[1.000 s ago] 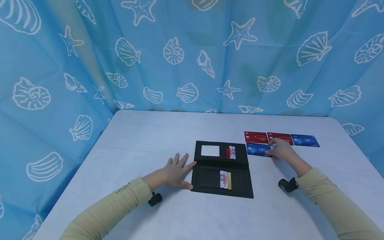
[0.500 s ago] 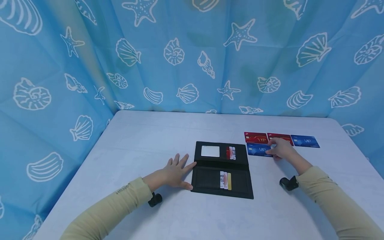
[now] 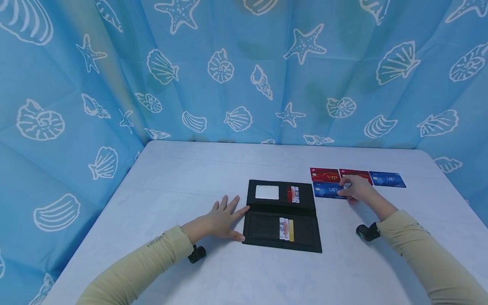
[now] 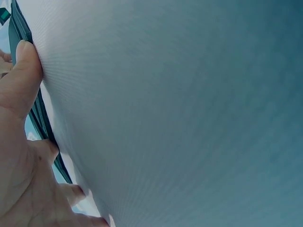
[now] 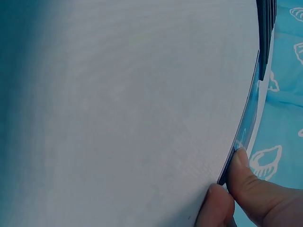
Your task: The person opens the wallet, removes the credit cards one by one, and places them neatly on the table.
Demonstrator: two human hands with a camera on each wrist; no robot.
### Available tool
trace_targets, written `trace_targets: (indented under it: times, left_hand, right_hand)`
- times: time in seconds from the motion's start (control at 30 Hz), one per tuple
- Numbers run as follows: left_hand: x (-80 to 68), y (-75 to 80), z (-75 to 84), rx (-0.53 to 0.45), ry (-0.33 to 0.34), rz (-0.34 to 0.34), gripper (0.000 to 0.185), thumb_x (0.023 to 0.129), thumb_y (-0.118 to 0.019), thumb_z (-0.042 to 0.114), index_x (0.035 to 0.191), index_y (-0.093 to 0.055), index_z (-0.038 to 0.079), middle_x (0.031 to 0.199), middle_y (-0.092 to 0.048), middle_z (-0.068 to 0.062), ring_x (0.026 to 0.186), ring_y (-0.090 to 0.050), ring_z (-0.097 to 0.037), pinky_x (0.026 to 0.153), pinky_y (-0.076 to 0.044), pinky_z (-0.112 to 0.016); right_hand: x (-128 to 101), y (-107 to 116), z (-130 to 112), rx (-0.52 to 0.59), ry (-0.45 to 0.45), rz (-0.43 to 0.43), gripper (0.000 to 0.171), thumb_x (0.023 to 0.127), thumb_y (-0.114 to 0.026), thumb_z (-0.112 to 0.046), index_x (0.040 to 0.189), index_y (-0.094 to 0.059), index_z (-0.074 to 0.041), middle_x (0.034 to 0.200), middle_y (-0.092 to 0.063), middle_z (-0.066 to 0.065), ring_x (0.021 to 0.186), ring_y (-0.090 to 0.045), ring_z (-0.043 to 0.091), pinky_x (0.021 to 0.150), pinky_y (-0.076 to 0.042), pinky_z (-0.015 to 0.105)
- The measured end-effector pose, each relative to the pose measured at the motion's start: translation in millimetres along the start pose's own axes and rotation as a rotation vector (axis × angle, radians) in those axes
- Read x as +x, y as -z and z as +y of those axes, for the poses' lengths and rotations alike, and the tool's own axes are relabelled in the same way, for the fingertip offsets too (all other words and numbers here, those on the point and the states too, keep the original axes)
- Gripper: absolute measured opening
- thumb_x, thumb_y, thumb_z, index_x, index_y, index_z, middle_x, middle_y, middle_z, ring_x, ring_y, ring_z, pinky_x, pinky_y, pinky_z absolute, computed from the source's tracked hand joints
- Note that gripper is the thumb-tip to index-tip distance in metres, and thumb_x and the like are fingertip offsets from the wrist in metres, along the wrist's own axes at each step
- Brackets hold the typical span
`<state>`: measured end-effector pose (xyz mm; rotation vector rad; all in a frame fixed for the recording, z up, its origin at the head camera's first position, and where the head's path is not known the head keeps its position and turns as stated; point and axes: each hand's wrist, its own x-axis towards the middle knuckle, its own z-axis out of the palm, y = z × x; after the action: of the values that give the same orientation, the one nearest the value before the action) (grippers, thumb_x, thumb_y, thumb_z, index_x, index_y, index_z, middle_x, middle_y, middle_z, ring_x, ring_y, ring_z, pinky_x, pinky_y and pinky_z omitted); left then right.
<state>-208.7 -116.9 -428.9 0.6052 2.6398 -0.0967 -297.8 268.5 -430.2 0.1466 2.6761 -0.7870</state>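
A black card wallet (image 3: 263,231) lies unfolded on the table, with a white panel and several cards showing in its slots. My left hand (image 3: 221,220) rests flat with spread fingers, its thumb and a fingertip touching the wallet's left edge; the left wrist view shows the thumb (image 4: 27,61) on that edge. To the wallet's right, my right hand (image 3: 359,190) pinches the right end of a blue VIP card (image 3: 324,189). In the right wrist view the thumb lies on this card's (image 5: 247,125) face, with a finger at its edge.
Above the pinched card lie a red VIP card (image 3: 324,174), a second red card (image 3: 365,173) partly covered by the right hand, and another blue VIP card (image 3: 389,179). Behind the white table (image 3: 198,169) hangs a blue curtain (image 3: 236,63) with shell prints.
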Motion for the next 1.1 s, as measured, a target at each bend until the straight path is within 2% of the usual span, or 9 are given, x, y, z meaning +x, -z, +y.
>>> trace_targets:
  times: [0.2, 0.43, 0.57, 0.7, 0.83, 1.1]
  left_hand:
    - [0.2, -1.1, -0.3, 0.0, -0.006, 0.0, 0.091, 0.076, -0.055, 0.066, 0.147, -0.015, 0.028, 0.154, -0.004, -0.01, 0.139, -0.003, -0.041, 0.109, -0.014, -0.055]
    - [1.3, -2.4, -0.5, 0.0, -0.01, -0.008, 0.091, 0.076, -0.055, 0.066, 0.147, -0.014, 0.028, 0.154, -0.004, -0.01, 0.139, -0.003, -0.041, 0.109, -0.013, -0.055]
    - [1.2, -2.4, -0.9, 0.001, -0.005, -0.007, 0.091, 0.076, -0.055, 0.066, 0.147, -0.014, 0.029, 0.155, -0.003, -0.01, 0.139, -0.002, -0.041, 0.109, -0.013, -0.055]
    - [1.3, -2.7, -1.6, 0.01, -0.004, -0.002, 0.091, 0.075, -0.054, 0.067, 0.147, -0.014, 0.029, 0.155, -0.003, -0.01, 0.138, -0.003, -0.041, 0.109, -0.013, -0.055]
    - [3.0, -3.8, -2.6, 0.017, -0.008, 0.0, 0.092, 0.075, -0.054, 0.068, 0.147, -0.013, 0.029, 0.155, -0.003, -0.01, 0.138, -0.003, -0.041, 0.109, -0.014, -0.055]
    - [4.0, -4.5, -3.3, 0.007, -0.007, 0.001, 0.092, 0.075, -0.054, 0.067, 0.147, -0.013, 0.029, 0.155, -0.002, -0.01, 0.138, -0.002, -0.041, 0.109, -0.013, -0.055]
  right_hand:
    - [-1.9, 0.0, 6.4, 0.061, 0.03, -0.007, 0.033, 0.086, -0.064, -0.016, 0.109, -0.051, 0.003, 0.097, -0.052, 0.023, 0.065, -0.053, 0.017, 0.058, -0.05, 0.022]
    - [-13.5, -1.2, 9.6, 0.165, 0.021, 0.013, 0.036, 0.086, -0.064, -0.02, 0.108, -0.05, 0.005, 0.097, -0.052, 0.023, 0.066, -0.054, 0.017, 0.061, -0.05, 0.022]
    - [-23.1, -5.7, 2.1, 0.187, 0.038, 0.062, 0.035, 0.088, -0.062, -0.021, 0.108, -0.051, 0.004, 0.093, -0.053, 0.02, 0.066, -0.052, 0.017, 0.06, -0.05, 0.023]
    - [-34.2, -14.3, -8.7, 0.205, 0.1, 0.1, 0.033, 0.089, -0.06, -0.022, 0.107, -0.053, 0.004, 0.087, -0.056, 0.014, 0.063, -0.052, 0.017, 0.06, -0.05, 0.024]
    - [-46.6, -24.4, -20.5, 0.223, 0.139, 0.089, 0.031, 0.088, -0.061, -0.021, 0.106, -0.055, 0.004, 0.083, -0.059, 0.011, 0.062, -0.052, 0.016, 0.061, -0.051, 0.025]
    - [-66.8, -40.0, -38.2, 0.237, 0.141, 0.063, 0.031, 0.087, -0.063, -0.02, 0.105, -0.056, 0.004, 0.077, -0.058, 0.009, 0.059, -0.053, 0.016, 0.061, -0.052, 0.025]
